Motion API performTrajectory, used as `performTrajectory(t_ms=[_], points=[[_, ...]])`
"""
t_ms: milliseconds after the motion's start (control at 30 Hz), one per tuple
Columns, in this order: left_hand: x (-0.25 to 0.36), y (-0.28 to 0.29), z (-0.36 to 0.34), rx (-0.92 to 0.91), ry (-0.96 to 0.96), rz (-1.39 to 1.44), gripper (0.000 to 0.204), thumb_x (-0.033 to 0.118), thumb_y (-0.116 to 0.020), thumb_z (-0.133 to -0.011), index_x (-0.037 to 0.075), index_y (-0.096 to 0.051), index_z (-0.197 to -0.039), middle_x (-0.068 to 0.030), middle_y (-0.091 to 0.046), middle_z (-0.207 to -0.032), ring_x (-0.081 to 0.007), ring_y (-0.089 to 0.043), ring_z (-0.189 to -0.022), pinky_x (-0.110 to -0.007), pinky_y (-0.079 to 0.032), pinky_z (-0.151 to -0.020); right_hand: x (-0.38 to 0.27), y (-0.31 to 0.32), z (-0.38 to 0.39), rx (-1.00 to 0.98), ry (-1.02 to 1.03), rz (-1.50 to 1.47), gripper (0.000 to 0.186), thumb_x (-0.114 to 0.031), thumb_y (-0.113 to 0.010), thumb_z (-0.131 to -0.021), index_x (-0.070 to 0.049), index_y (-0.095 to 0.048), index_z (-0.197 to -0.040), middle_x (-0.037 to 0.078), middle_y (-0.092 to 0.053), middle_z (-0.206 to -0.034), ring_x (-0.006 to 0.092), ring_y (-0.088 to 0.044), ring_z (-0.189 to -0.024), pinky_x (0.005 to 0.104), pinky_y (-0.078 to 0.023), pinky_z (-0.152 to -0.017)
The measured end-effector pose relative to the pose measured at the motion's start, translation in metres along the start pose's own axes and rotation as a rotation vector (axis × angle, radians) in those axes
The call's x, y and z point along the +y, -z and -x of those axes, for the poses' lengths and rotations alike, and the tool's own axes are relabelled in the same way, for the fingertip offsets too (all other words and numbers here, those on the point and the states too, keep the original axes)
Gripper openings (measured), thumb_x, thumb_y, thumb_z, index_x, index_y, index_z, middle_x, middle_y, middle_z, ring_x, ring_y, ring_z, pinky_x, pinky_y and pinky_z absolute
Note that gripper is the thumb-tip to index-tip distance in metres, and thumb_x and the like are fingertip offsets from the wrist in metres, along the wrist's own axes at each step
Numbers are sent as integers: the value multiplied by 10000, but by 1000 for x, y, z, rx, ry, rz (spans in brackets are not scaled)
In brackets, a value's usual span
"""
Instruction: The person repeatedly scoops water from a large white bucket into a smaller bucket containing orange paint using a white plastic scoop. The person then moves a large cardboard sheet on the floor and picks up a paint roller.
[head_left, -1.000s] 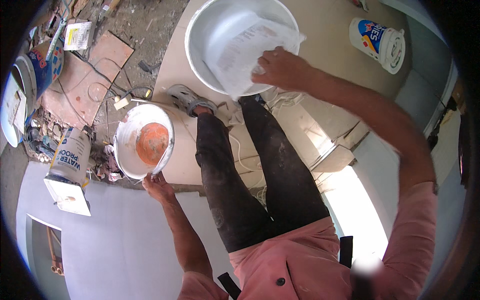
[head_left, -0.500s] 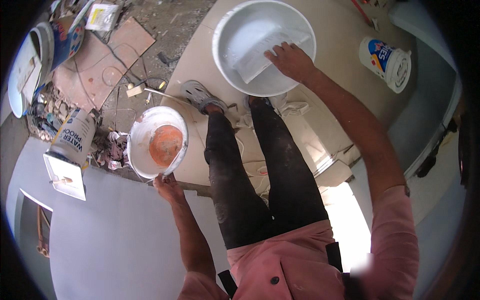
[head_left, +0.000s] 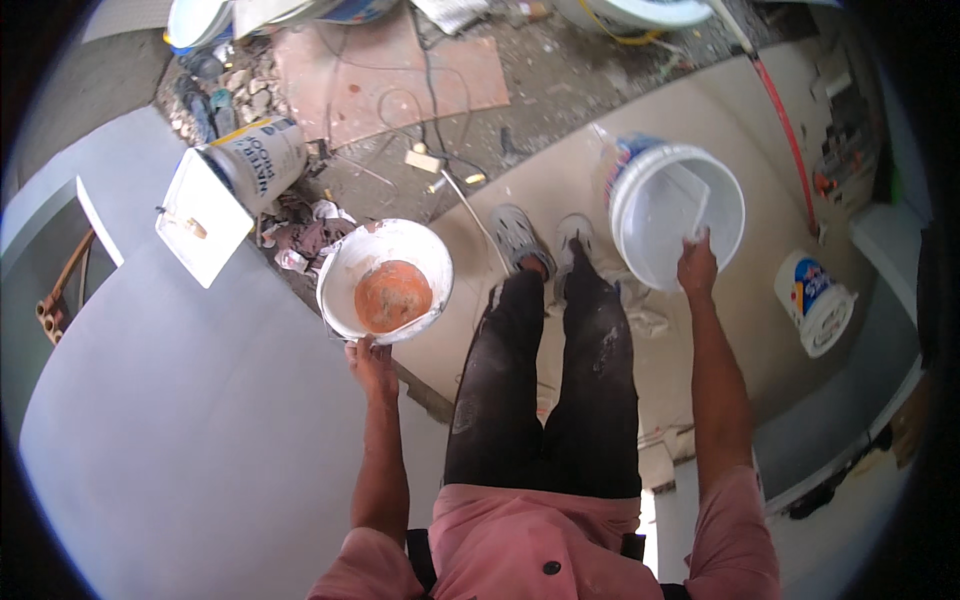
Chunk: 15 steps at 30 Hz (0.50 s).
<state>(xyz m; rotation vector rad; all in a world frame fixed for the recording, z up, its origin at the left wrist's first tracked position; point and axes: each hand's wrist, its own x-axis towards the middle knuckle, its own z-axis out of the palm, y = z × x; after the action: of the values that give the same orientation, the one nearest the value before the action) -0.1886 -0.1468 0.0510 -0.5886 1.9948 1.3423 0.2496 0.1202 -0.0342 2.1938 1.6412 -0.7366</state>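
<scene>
A white bucket [head_left: 342,300] with orange residue inside tilts toward me on the left, and my left hand [head_left: 372,366] grips its near rim. To the right is a larger white bucket [head_left: 625,225] with pale contents. My right hand [head_left: 698,265] reaches over that bucket's near rim, fingers closed on the edge of a translucent rectangular piece [head_left: 690,188] inside it. The exact shape of this piece is hard to make out. My shoes [head_left: 517,238] stand on tiles between the two buckets.
At left a pale grey surface [head_left: 190,400] bears a white square tray [head_left: 205,225] beside a tilted white tub [head_left: 265,160]. Farther off lie a reddish board [head_left: 360,85], cables and rubble [head_left: 250,95]. A labelled bucket [head_left: 815,305] and red hose [head_left: 785,130] are at right.
My view has swung left and drawn back. My right hand has shifted from over the larger bucket's middle to its near side. The left hand keeps its grip on the orange-stained bucket.
</scene>
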Motion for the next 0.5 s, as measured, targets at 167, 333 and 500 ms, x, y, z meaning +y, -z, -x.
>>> performTrajectory(t_ms=[167,333,500], points=[[52,-11,-3,48,-37,20,173,43,-481,-769,94,-424,-924,-41,-524,-876,-136,-534,-774,-265,-450,-663,35,-39,-16,194,-105,-171,524,-198,-523,-796,-7,-302,-1230,228,-574,-891,378,-564,-807,425,-437,-700],[127,-47,3,9,-141,120,177,59,-488,-767,100,-427,-928,-13,-526,-866,-116,-533,-741,-245,-443,-632,20,-28,-29,-151,-487,-480,583,-283,-551,-781,-94,-296,-1269,183,-497,-1130,276,-593,-818,380,-496,-690],[200,-83,-6,21,-260,134,178,71,-498,-769,112,-412,-919,4,-525,-836,-93,-521,-722,-222,-416,-598,40,-20,-44,-320,-516,-455,330,-195,-517,-802,-70,-384,-1077,98,-537,-713,189,-531,-496,318,-450,-353]])
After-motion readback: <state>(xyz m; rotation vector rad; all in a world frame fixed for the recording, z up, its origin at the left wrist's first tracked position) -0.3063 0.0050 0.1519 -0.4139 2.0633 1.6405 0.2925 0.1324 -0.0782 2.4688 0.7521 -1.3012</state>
